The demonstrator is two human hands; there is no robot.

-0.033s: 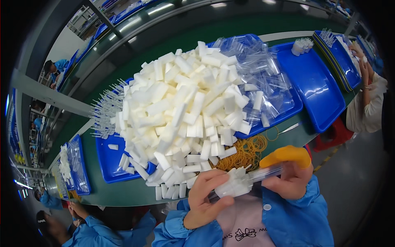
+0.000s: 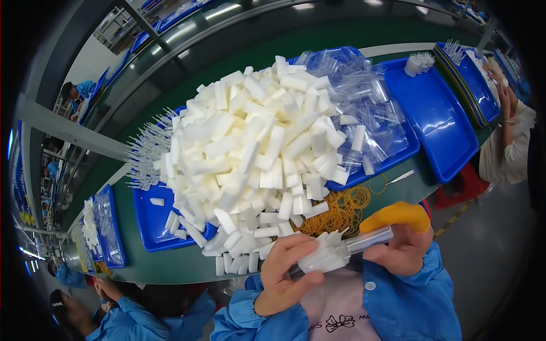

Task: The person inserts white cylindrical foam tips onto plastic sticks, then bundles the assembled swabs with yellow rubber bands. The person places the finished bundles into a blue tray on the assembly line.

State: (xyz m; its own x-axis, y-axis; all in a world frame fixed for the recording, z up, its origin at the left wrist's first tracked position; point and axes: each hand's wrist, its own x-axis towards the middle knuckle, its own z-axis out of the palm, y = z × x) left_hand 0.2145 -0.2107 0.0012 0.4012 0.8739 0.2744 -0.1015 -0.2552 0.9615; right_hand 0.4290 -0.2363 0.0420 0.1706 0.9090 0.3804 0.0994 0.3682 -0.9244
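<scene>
My left hand (image 2: 290,273) is closed on a bundle of whitish translucent plastic pieces (image 2: 325,253), fingers above and thumb below. My right hand (image 2: 405,244), with a yellow-orange cover on a finger, grips a clear plastic sleeve (image 2: 369,240). The sleeve's left end meets the bundle; how far they overlap I cannot tell. Just beyond both hands lies a heap of tan rubber bands (image 2: 341,210). A large pile of white foam blocks (image 2: 250,142) rises over the table to the left and ahead.
Clear sleeves fill a blue tray (image 2: 408,149) behind the foam. Another blue tray (image 2: 449,131) holds a white bundle (image 2: 419,63). Tweezers (image 2: 401,177) lie near the rubber bands. Thin-tipped white parts (image 2: 149,150) stand at the left. Co-workers sit at both sides.
The clear sleeve in my right hand has tilted slightly and catches the light differently. Both hands stay almost in place.
</scene>
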